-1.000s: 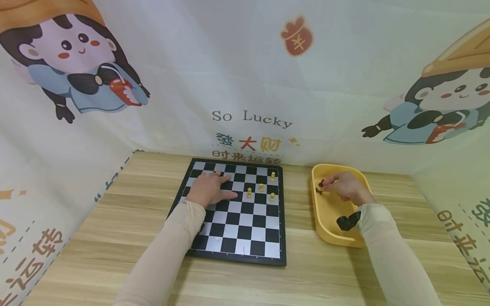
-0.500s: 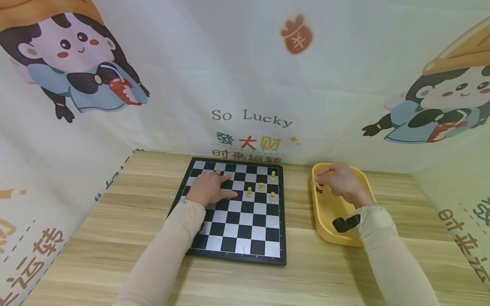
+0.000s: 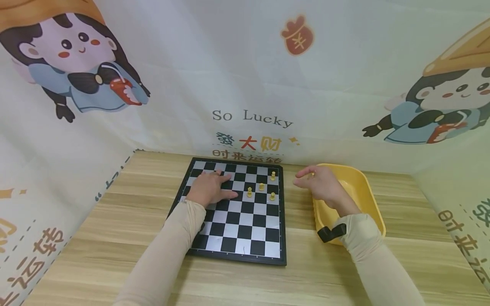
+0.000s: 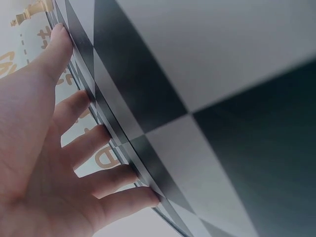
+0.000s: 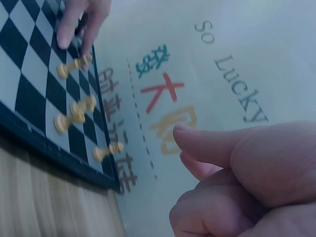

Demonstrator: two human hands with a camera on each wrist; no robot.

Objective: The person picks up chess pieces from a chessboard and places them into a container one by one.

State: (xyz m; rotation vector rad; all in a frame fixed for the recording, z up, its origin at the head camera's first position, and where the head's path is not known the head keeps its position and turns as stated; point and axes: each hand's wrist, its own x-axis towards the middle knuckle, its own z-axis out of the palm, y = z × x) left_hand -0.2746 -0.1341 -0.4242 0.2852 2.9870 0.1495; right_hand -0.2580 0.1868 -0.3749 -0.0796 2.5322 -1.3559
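My left hand [image 3: 206, 189] rests with spread fingers on the black-and-white chessboard [image 3: 241, 219]. Its fingertips [image 4: 148, 197] touch the squares in the left wrist view. Just right of the thumb stands a yellow chess piece [image 3: 249, 192], one of several upright on the board's right half. My right hand [image 3: 321, 185] hovers over the left rim of the yellow tray [image 3: 363, 191], fingertips pointing toward the board. In the right wrist view its thumb [image 5: 212, 145] is extended and the other fingers are loosely bent; no object shows between them. The hand hides part of the tray's inside.
The wooden table [image 3: 298, 263] extends around the board and tray, with a strip between them. A printed cloth [image 3: 249, 76] hangs close behind the board's far edge. A black wrist camera [image 3: 332, 233] sits over the tray's near left rim.
My right hand pinched a small dark piece in the tray, let it go there and moved left over the rim. Those dark pieces are now out of sight. My left hand stayed put.
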